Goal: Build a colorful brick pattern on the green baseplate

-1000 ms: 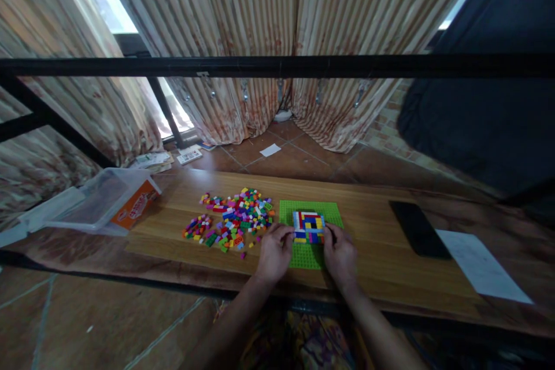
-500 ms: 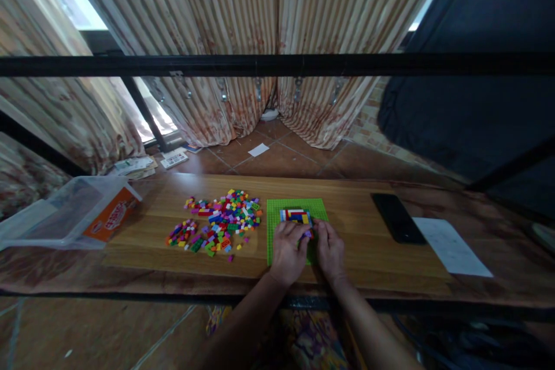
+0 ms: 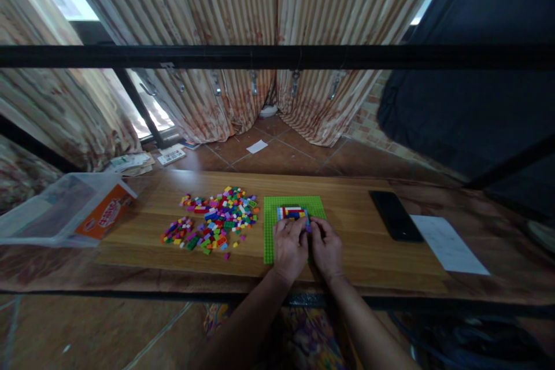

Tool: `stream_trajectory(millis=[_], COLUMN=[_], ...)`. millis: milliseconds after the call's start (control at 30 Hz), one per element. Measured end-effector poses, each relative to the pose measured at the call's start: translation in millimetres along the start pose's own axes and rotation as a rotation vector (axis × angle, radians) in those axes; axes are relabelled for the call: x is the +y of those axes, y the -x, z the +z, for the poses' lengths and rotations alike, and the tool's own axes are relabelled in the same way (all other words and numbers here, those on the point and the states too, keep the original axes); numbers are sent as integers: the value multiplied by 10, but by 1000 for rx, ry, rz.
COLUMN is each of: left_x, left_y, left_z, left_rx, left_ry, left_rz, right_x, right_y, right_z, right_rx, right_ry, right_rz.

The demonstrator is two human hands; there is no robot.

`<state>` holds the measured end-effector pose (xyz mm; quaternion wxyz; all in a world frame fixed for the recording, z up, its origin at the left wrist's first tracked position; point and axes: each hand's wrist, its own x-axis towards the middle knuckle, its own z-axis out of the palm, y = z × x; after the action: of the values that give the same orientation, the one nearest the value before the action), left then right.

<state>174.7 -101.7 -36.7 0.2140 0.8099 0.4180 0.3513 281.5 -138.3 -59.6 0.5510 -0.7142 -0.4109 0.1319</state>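
A green baseplate (image 3: 272, 225) lies on the wooden table (image 3: 368, 248), and a small multicoloured brick build (image 3: 292, 212) stands on it. My left hand (image 3: 289, 248) and my right hand (image 3: 326, 250) rest side by side on the plate, just in front of the build. Both have their fingers curled onto its near edge and cover its lower part. A small purple brick (image 3: 308, 228) shows between the fingertips of the two hands. To the left of the plate lies a pile of loose coloured bricks (image 3: 214, 221).
A clear plastic box (image 3: 65, 211) with an orange label lies on its side at the table's left end. A black phone (image 3: 394, 215) and a white sheet (image 3: 446, 244) lie to the right. A black bar (image 3: 277, 56) crosses the view above, with curtains behind.
Both hands have drawn together from the sides of the build to its front edge and now cover its lower half. The view has shifted a little.
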Motion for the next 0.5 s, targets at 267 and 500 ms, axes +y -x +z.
stream_trajectory(millis=[267,500], left_x=[-11,-19], left_y=[20,37], left_z=[11,12], left_rx=[27,37], left_ry=[36,68], left_rz=[5,9], right_x=[70,75], right_y=[-5,-8], right_z=[16,18], right_rx=[-30,-11], right_ry=[-70,-92], right_rz=[39,64])
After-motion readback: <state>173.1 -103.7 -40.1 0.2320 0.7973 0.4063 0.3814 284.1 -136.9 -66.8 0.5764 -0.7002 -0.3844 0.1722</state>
